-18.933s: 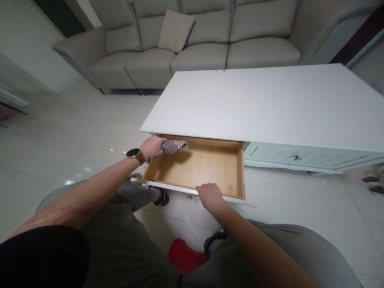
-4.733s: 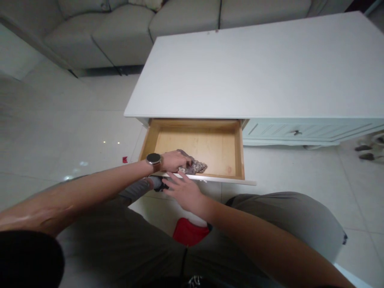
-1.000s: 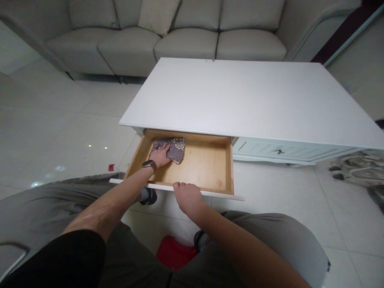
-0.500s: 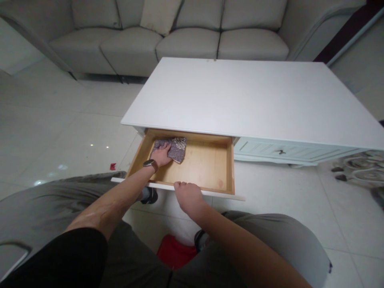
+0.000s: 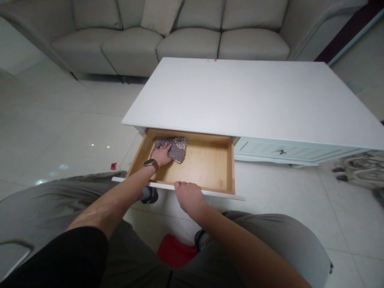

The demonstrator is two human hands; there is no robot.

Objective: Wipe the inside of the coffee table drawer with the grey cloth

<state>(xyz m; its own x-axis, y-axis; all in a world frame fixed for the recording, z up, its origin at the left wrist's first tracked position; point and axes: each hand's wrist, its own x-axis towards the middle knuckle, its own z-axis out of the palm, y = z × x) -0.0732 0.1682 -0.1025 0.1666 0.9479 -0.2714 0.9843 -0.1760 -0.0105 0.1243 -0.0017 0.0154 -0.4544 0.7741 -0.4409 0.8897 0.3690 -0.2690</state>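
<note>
Tiled floor point(image 5: 54, 120), grey sofa point(image 5: 192, 46) along the back with a beige cushion point(image 5: 160, 16) on it, white low table point(image 5: 246, 100) in front. Its left drawer point(image 5: 201, 160) stands pulled out toward the person; the right drawer point(image 5: 258, 150) sits flush, knob point(image 5: 281, 152) facing out.

Patterned cloth point(image 5: 179, 151) is inside the pulled-out drawer, rear left, flat on the wooden bottom, looks folded. Left hand point(image 5: 163, 155) is on top of it — palm down, fingers spread, not wrapped round anything. Looks like pressure from above, enough to pin cloth to wood without a grip. Right hand point(image 5: 187, 196) has its fingers curled over the drawer front point(image 5: 216, 195) near mid-width, probably to brace the drawer against sliding. Whether the thumb hooks underneath, can't tell.

Pose: left arm reaches forward over the drawer's front left, watch point(image 5: 151, 164) on the wrist above the drawer. Right forearm comes in diagonally from lower right, knuckles up. Legs straddle the work — red object point(image 5: 175, 252) on the floor between them, partly hidden.
</note>
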